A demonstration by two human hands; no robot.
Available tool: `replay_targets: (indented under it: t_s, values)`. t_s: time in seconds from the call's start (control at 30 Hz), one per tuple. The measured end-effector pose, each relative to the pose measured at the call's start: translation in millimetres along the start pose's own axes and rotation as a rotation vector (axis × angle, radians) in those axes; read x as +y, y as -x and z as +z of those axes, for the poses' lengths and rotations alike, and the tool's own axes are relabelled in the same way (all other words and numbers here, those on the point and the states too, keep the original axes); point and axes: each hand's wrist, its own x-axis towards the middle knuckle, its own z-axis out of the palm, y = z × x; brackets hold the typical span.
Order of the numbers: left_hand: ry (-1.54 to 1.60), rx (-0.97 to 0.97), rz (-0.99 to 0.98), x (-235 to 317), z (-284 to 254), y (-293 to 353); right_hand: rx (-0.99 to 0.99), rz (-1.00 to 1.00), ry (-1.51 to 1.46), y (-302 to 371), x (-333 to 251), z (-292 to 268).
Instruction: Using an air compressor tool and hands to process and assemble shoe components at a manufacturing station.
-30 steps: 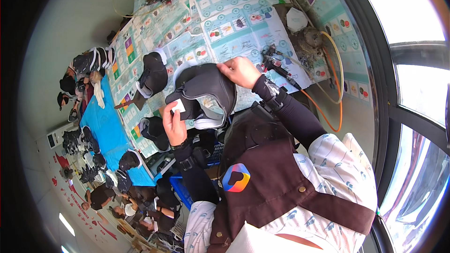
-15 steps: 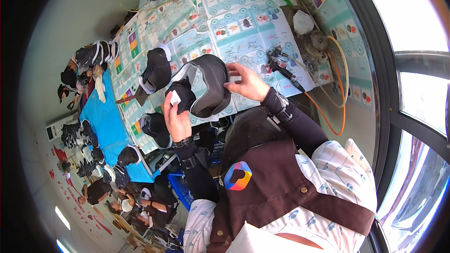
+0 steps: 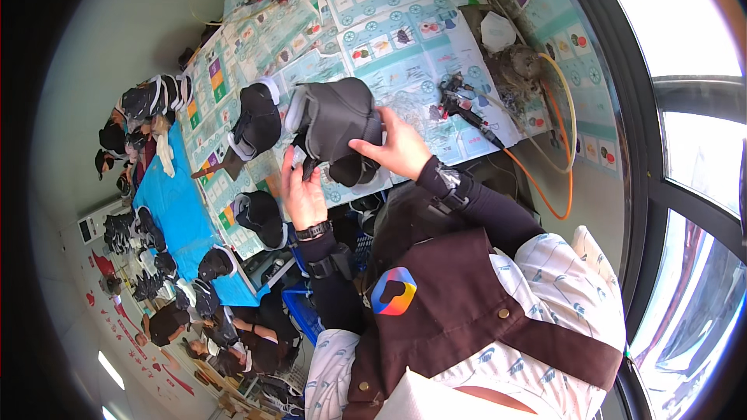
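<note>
Above the near edge of the table, I hold a black shoe upper [image 3: 338,120] with a pale grey lining. My right hand [image 3: 401,146] grips its right side, thumb on the outer face and the other fingers partly hidden behind. My left hand [image 3: 305,194] is closed at its lower left edge, fingers pointing up, around a small dark part of it. Left of it on the table lies another black upper [image 3: 259,118] with a light lining. A third black upper [image 3: 261,218] rests at the table's near left edge.
Printed sheets cover the table [image 3: 389,23]. A spray gun [image 3: 461,109] with an orange hose [image 3: 537,175] lies at the right. A brown-handled tool [image 3: 226,165] lies at left. Beyond stands a blue-covered table [image 3: 175,202]; people [image 3: 167,323] sit farther off. A window frame rises at right.
The upper has been turned over, from its open inner side to its smooth outer face. A white tag by my left fingers is now out of sight. My right hand has shifted slightly left.
</note>
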Motion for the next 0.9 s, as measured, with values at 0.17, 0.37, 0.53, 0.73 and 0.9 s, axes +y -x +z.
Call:
replay_targets:
  t_s: [0.17, 0.37, 0.53, 0.73, 0.9]
  values:
    - [0.031, 0.098, -0.045, 0.4, -5.2, -8.1, -0.254, -0.220, -0.059, -22.9, 71.2, -32.7]
    - [0.061, 0.106, -0.096, -3.0, -33.1, -31.1, 0.190, 0.037, 1.024, -27.4, 210.1, -90.6]
    - [-0.049, 0.162, -0.164, -34.1, -44.2, -58.5, 0.189, -0.204, 1.191, -38.6, 271.5, -100.2]
    - [-0.149, 0.182, -0.193, -72.1, -44.2, -82.1, 0.267, -0.051, 1.003, -44.4, 212.0, -106.3]
    - [-0.267, 0.151, -0.241, -96.9, -37.3, -95.9, -0.094, 0.069, -0.181, -18.3, 120.3, -97.0]
